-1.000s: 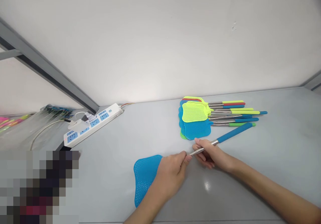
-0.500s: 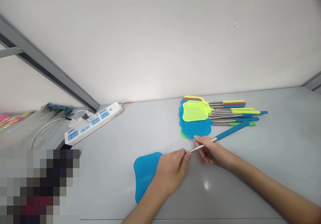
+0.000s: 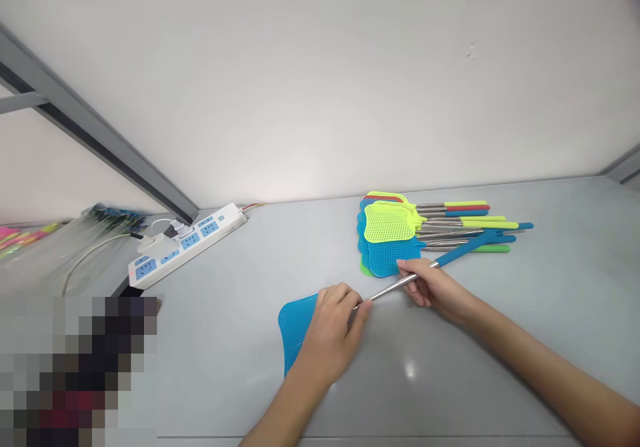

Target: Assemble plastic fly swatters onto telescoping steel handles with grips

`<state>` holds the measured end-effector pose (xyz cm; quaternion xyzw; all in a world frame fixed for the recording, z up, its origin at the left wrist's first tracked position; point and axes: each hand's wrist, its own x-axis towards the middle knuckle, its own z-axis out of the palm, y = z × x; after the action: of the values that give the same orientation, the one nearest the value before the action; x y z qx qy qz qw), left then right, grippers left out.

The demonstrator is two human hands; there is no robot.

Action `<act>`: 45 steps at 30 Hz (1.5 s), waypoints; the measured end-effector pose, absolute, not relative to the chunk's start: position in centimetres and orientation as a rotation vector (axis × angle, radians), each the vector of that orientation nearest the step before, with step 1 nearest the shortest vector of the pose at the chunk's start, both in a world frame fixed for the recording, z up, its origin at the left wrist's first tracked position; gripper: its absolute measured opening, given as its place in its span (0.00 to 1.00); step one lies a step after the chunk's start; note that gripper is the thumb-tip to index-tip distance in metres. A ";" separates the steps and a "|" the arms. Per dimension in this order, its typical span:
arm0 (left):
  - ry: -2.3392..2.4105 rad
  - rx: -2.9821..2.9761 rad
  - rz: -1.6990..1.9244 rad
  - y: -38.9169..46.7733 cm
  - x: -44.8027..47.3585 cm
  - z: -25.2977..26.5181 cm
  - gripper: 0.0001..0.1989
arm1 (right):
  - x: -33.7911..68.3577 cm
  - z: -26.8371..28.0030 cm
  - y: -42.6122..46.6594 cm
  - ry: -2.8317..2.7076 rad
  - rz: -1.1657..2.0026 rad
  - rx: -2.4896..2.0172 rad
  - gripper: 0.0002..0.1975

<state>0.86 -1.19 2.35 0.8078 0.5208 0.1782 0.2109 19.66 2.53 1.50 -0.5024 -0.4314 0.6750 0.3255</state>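
Observation:
A blue fly swatter (image 3: 387,291) with a metal shaft lies slantwise across both hands. My left hand (image 3: 334,323) is closed around it near the head, hiding part of the blue mesh. My right hand (image 3: 434,288) pinches the shaft just below the blue grip, which points up and right. The grip's far end overlaps a pile of fly swatters. In that pile, a yellow swatter (image 3: 391,222) lies on top of a blue swatter (image 3: 393,259), with several more in green, red and blue beneath, their handles pointing right.
On the grey table (image 3: 225,353), a white power strip (image 3: 187,247) with plugs and cords sits at the left. Behind it lies a clear plastic bag (image 3: 95,243) with colourful things. A white wall (image 3: 320,87) rises at the back, and a grey metal frame (image 3: 105,127) slants at the left.
The held swatter has shifted up and to the right, its head nearer my left hand. My right hand has moved the same way, and more shaft shows between the hands.

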 end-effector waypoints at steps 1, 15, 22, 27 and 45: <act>1.460 2.234 0.524 -1.2 0.8 2.3 0.14 | 19.8 1.6 2.6 -1.125 1.770 -1.312 0.22; 1.726 2.219 0.572 -0.9 -0.2 1.2 0.17 | 21.2 1.7 3.4 -1.086 1.658 -1.250 0.21; 1.910 2.015 0.686 -0.5 -0.6 0.2 0.23 | 21.7 1.8 3.7 -1.029 1.544 -1.220 0.20; 1.952 1.873 0.758 -0.4 -0.7 0.3 0.24 | 22.2 1.8 3.8 -1.011 1.487 -1.174 0.20; 1.230 0.580 1.110 0.0 -0.6 3.1 0.30 | 22.6 2.1 4.2 -0.866 1.453 -1.043 0.20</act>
<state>-0.58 0.05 3.08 0.2542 0.5390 0.4865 0.6389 22.65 4.23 2.08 -0.4400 -0.3651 0.6128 0.5456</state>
